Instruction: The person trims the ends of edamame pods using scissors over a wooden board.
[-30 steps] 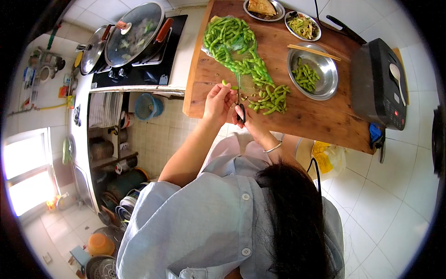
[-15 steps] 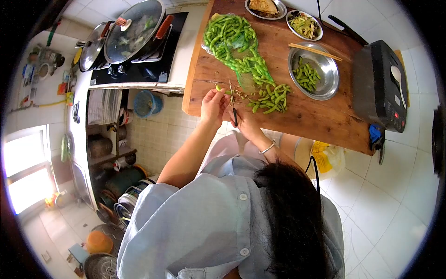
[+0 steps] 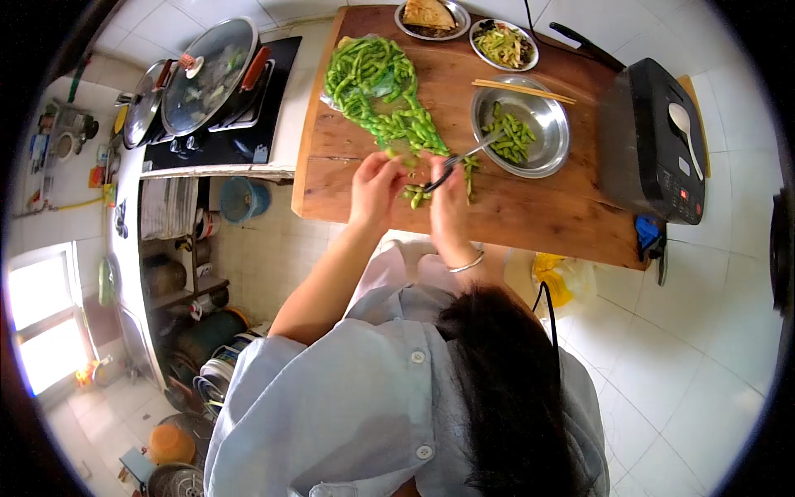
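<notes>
My left hand (image 3: 374, 192) is closed in a pinch at the near side of the wooden table, with a blurred green edamame pod (image 3: 399, 155) at its fingertips. Black-handled scissors (image 3: 476, 149) are gripped in my right hand (image 3: 450, 203), their blades angled toward the steel bowl (image 3: 556, 153). Inside that bowl lie cut edamame pods (image 3: 515, 137). Beyond my hands, a green mesh bag of edamame (image 3: 373, 79) spreads over the table. Loose pods (image 3: 416, 196) lie around my right hand, which partly hides them.
Chopsticks (image 3: 526, 89) rest across the bowl. Two plates of food, one with flatbread (image 3: 429, 15) and one with shredded vegetables (image 3: 503, 45), stand at the back. A black rice cooker (image 3: 642, 141) is on the right. Lidded pots (image 3: 211, 79) sit on the stove at left.
My right hand has lifted and swung the scissors toward the bowl, over the loose pods. My left hand stays pinched near the table edge. The whole view has shifted slightly left.
</notes>
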The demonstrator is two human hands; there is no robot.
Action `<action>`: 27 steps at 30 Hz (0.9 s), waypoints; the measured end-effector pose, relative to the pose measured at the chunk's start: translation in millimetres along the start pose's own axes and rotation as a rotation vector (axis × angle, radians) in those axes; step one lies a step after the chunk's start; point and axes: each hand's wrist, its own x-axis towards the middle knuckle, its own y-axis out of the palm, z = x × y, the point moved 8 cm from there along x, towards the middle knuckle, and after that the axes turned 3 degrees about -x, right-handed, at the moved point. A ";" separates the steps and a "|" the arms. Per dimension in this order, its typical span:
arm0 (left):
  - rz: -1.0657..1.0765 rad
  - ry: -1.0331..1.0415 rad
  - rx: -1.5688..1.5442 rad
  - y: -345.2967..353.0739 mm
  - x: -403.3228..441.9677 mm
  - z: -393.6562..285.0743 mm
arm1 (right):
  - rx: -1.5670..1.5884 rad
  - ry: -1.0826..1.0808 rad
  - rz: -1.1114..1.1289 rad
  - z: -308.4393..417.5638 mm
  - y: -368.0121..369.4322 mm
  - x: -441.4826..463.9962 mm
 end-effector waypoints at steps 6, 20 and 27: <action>0.187 -0.032 0.092 123.4 36.8 47.4 | 0.131 -0.090 -0.139 48.2 -79.1 53.2; 0.046 0.382 1.285 39.9 47.3 38.3 | 0.057 -0.113 0.049 28.2 -97.2 64.9; -0.133 0.395 1.615 45.7 44.1 53.8 | 0.047 0.010 0.201 12.2 -76.2 41.6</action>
